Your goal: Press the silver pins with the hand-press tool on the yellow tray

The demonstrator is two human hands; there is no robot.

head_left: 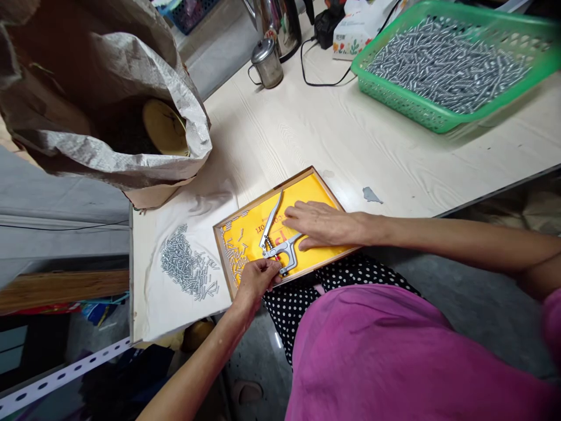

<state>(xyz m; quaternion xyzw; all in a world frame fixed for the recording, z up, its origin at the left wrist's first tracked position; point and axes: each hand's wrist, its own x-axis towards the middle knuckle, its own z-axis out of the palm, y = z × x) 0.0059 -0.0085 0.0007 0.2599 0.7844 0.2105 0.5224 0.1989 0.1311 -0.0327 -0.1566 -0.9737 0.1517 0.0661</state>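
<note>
A pair of grey metal snap-fastener pliers (287,250) with a spring lies in a shallow tray (263,202) lined with yellow material. Its handles are spread apart. My left hand (258,282) is at the jaw end, thumb and fingers pinched together; whatever lies between the fingertips is too small to make out. My right hand (326,224) rests over the right part of the tray with fingers stretched out, and one plier handle runs in under it. Small silver metal pieces (235,252) are scattered in the tray's left end, next to my left hand.
A pile of similar metal pieces (186,263) lies on a white sheet at left. Behind it stands a large open sack (166,166) holding a yellow bowl (165,126). A green basket (407,96) of metal pieces stands back right; a metal cup (268,65) stands at the back.
</note>
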